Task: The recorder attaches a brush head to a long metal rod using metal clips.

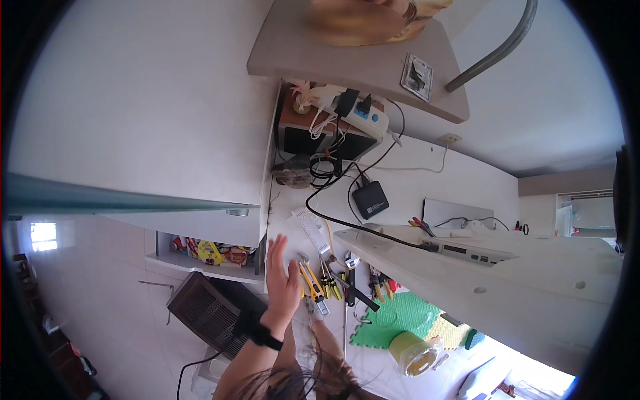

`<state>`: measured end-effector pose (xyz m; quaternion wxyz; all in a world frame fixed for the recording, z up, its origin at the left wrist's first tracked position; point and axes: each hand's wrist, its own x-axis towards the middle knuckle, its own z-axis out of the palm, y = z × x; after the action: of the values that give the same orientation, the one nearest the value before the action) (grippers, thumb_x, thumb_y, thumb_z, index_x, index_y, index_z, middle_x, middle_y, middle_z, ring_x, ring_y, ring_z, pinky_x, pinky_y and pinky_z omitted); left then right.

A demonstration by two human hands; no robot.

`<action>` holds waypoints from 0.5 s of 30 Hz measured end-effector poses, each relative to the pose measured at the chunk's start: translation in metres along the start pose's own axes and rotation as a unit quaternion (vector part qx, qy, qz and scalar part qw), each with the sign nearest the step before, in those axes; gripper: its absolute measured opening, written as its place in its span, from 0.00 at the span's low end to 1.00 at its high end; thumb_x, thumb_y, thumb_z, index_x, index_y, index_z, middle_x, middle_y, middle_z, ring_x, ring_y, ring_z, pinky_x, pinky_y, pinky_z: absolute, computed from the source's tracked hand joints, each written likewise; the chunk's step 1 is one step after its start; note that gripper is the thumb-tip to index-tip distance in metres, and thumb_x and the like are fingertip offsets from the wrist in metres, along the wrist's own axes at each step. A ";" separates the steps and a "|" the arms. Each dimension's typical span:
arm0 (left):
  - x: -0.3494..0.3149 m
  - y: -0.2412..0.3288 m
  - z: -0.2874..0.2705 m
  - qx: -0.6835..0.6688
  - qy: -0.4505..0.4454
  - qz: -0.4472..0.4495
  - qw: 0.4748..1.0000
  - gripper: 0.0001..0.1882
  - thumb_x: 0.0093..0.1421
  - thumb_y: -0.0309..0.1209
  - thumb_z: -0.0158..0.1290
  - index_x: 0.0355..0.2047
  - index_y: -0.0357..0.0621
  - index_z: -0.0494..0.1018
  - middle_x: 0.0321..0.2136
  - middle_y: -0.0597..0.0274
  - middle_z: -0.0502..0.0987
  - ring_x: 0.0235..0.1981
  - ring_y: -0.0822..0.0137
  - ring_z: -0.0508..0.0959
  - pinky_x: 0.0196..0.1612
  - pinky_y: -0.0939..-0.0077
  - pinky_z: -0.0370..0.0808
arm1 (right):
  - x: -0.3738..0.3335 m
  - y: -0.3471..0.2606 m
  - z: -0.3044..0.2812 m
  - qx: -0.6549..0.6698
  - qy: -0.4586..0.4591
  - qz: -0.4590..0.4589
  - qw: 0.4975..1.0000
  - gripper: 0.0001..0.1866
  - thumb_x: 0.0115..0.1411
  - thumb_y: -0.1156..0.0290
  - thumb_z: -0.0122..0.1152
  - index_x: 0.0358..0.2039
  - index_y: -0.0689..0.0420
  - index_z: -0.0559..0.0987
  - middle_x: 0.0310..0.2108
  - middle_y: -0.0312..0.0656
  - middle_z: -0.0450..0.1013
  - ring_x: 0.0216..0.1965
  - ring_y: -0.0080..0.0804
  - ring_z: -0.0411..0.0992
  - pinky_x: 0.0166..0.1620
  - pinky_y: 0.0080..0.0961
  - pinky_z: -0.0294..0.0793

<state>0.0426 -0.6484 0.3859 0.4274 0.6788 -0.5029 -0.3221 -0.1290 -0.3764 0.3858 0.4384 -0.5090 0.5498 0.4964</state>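
Note:
My left hand (283, 288), with a dark band on the wrist, is raised above the tools, its fingers stretched out and holding nothing. Just right of it lie a yellow-handled tool (312, 285) and several yellow-and-black screwdrivers (330, 285). Beyond these are a hammer-like tool with a black handle (363, 297) and pliers with orange-red handles (383, 285). A pale metal strip (311, 231) lies farther up. My right hand does not show; only bare legs and loose hair appear at the lower edge.
An open drawer (213, 255) holds colourful packets, left of my hand. Below it stands a dark vented box (207, 310). A white board-like panel (480, 280) slants across the right, above green foam mats (400, 313) and a yellowish tub (415, 353). Cables trail past a black box (370, 199).

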 end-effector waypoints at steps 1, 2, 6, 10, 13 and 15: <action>-0.015 -0.005 -0.006 0.027 -0.012 -0.005 1.000 0.23 0.56 0.23 0.43 0.53 0.38 0.59 0.54 0.45 0.61 0.58 0.45 0.56 0.59 0.59 0.54 | -0.007 -0.001 -0.009 -0.010 0.006 -0.007 1.000 0.56 0.40 0.51 0.69 0.61 0.48 0.42 0.61 0.52 0.37 0.56 0.63 0.46 0.46 0.67 0.59; -0.031 -0.013 -0.011 0.027 -0.012 -0.006 1.000 0.23 0.56 0.23 0.43 0.53 0.38 0.59 0.54 0.45 0.61 0.58 0.45 0.56 0.59 0.59 0.54 | -0.015 -0.003 -0.019 -0.020 0.012 -0.014 1.000 0.53 0.41 0.51 0.68 0.61 0.49 0.44 0.60 0.52 0.41 0.55 0.61 0.49 0.46 0.64 0.60; -0.083 -0.041 -0.031 0.084 -0.056 -0.061 0.993 0.25 0.52 0.22 0.45 0.53 0.38 0.59 0.53 0.45 0.61 0.57 0.44 0.57 0.59 0.58 0.55 | -0.033 -0.007 -0.031 -0.042 0.019 -0.035 0.998 0.47 0.45 0.49 0.64 0.59 0.49 0.49 0.57 0.53 0.49 0.52 0.56 0.53 0.44 0.59 0.62; -0.105 -0.056 -0.040 0.110 -0.079 -0.078 0.988 0.25 0.51 0.22 0.45 0.53 0.38 0.59 0.53 0.46 0.62 0.56 0.44 0.59 0.58 0.57 0.56 | -0.004 -0.002 0.007 -0.015 -0.039 -0.021 0.999 0.52 0.43 0.44 0.62 0.61 0.47 0.44 0.59 0.59 0.38 0.55 0.67 0.42 0.45 0.69 0.51; -0.102 -0.063 -0.044 0.113 -0.095 -0.068 0.987 0.24 0.55 0.23 0.45 0.53 0.38 0.58 0.53 0.47 0.61 0.57 0.47 0.58 0.58 0.59 0.56 | 0.005 0.000 0.016 -0.007 -0.064 -0.017 0.998 0.55 0.42 0.40 0.61 0.63 0.45 0.41 0.61 0.63 0.30 0.57 0.75 0.33 0.46 0.77 0.43; -0.093 -0.062 -0.044 0.111 -0.090 -0.061 0.988 0.24 0.54 0.23 0.45 0.53 0.38 0.58 0.52 0.47 0.62 0.56 0.47 0.59 0.58 0.60 0.57 | 0.011 0.000 0.019 -0.005 -0.073 -0.015 0.997 0.56 0.42 0.39 0.60 0.63 0.44 0.40 0.61 0.65 0.27 0.58 0.78 0.30 0.46 0.79 0.40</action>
<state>0.0795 -0.5399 0.3491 0.2818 0.7194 -0.5300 -0.3495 -0.1306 -0.3589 0.3725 0.4823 -0.4814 0.5064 0.5285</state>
